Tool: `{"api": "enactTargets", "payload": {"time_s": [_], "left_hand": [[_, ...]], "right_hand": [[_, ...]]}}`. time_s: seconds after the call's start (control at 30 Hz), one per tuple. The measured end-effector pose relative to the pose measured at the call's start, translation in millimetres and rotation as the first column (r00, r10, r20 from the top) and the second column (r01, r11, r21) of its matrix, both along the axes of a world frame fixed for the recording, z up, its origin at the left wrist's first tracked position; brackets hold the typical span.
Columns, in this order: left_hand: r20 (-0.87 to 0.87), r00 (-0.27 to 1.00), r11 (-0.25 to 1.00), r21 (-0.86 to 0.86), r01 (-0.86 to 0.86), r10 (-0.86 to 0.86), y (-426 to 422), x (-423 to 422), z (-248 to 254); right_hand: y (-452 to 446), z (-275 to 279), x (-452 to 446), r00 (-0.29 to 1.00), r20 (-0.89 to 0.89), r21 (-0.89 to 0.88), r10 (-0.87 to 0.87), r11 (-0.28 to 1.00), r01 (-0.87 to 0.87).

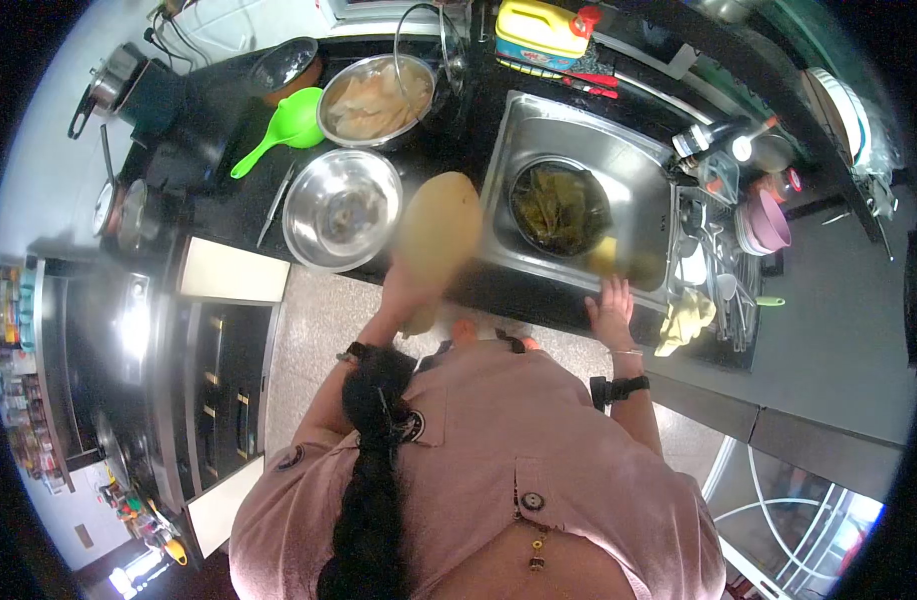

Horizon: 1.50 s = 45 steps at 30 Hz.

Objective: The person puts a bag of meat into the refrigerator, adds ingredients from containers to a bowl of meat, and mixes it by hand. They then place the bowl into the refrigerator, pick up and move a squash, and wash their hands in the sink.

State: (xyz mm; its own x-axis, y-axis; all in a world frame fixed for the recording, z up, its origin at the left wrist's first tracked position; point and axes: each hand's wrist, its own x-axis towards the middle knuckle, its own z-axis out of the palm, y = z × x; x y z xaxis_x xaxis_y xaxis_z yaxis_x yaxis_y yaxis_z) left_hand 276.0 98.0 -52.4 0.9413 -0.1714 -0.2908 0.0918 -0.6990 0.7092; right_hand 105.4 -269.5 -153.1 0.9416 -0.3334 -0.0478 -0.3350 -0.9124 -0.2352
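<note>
My left hand [409, 293] is closed around the lower end of a large beige oval object [441, 225], blurred by motion, whose kind I cannot make out. It is held up between a steel bowl [301, 215] and the sink [509, 235]. At the sink's front edge, my right hand [611, 312] rests with its fingers stretched out and nothing in it. Just beyond those fingers is a small yellow thing [604, 256] in the sink. A dark round pot [561, 205] with dark green leaves in liquid sits in the basin.
A bowl of pale pieces [377, 97], a green strainer [291, 122] and a knife [276, 205] lie to the left. Behind the sink stands a yellow jug [542, 35]. On the right are a dish rack with utensils [724, 275] and a yellow cloth [687, 322].
</note>
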Motion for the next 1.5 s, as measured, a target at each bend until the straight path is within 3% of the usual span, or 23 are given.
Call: {"api": "enactTargets", "payload": {"time_s": [0.13,0.23,0.33,0.43,0.83,0.87,0.93,1.03,1.07,1.13,1.23,1.33,1.4,1.5], "left_hand": [[0.006,1.000,0.994,-0.113,0.000,0.000,1.8,-0.5,-0.8],[0.057,0.998,1.000,-0.024,0.010,-0.008,4.9,-3.0,-14.8],[0.324,0.930,0.981,-0.026,0.192,-0.174,4.9,-7.8,-12.7],[0.110,0.993,0.998,-0.039,0.046,-0.041,-1.7,-8.7,2.5],[0.217,0.974,0.996,-0.038,0.077,-0.068,1.3,-11.2,-13.6],[0.462,0.875,0.988,0.011,0.157,-0.144,1.8,-12.2,-15.1],[0.671,0.708,0.971,0.081,0.226,-0.221,2.5,-13.8,-17.2],[0.661,0.715,0.969,0.079,0.236,-0.228,-2.2,-15.1,-7.6],[0.543,0.822,0.981,0.019,0.195,-0.174,-3.3,-16.2,-5.9],[0.410,0.904,0.989,-0.034,0.145,-0.119,-5.3,-17.4,-3.5],[0.309,0.946,0.995,0.030,0.093,-0.097,-7.4,-16.1,6.3],[0.102,0.994,0.999,0.036,0.028,-0.031,-11.1,-15.0,22.4],[-0.026,0.988,0.989,0.016,-0.149,0.150,-3.1,-14.1,12.1],[0.026,0.993,0.985,-0.136,-0.111,0.115,6.9,-29.0,16.9]], "right_hand": [[0.0,0.0,1.8,1.000,-0.025,0.021,-0.017,1.000,0.017],[-0.1,0.1,1.9,0.999,-0.046,0.042,-0.024,0.999,0.026],[0.1,3.5,2.1,0.998,-0.060,0.064,-0.026,0.998,0.030],[-1.8,-0.6,0.4,0.998,-0.066,0.049,-0.013,0.999,0.017],[-0.6,3.5,4.9,0.992,-0.122,0.048,-0.035,0.998,0.041],[-1.3,2.5,4.4,0.992,-0.123,0.050,-0.036,0.998,0.042],[-2.2,0.0,2.6,0.994,-0.106,0.038,-0.024,0.999,0.028],[-4.2,-3.7,2.0,0.996,-0.083,0.023,-0.015,1.000,0.017],[-4.2,-4.0,1.3,0.996,-0.082,0.025,-0.018,0.999,0.020],[-4.8,-4.2,0.7,0.998,-0.064,0.022,-0.007,1.000,0.008],[-2.7,-1.4,1.9,0.998,-0.054,0.029,-0.015,0.999,0.017],[-3.8,-3.9,0.6,0.999,-0.052,0.019,-0.014,1.000,0.015],[-4.6,-8.2,-1.3,1.000,-0.001,0.007,0.000,1.000,0.000],[-6.6,-8.0,2.0,1.000,-0.028,-0.016,0.012,1.000,-0.012]]}}
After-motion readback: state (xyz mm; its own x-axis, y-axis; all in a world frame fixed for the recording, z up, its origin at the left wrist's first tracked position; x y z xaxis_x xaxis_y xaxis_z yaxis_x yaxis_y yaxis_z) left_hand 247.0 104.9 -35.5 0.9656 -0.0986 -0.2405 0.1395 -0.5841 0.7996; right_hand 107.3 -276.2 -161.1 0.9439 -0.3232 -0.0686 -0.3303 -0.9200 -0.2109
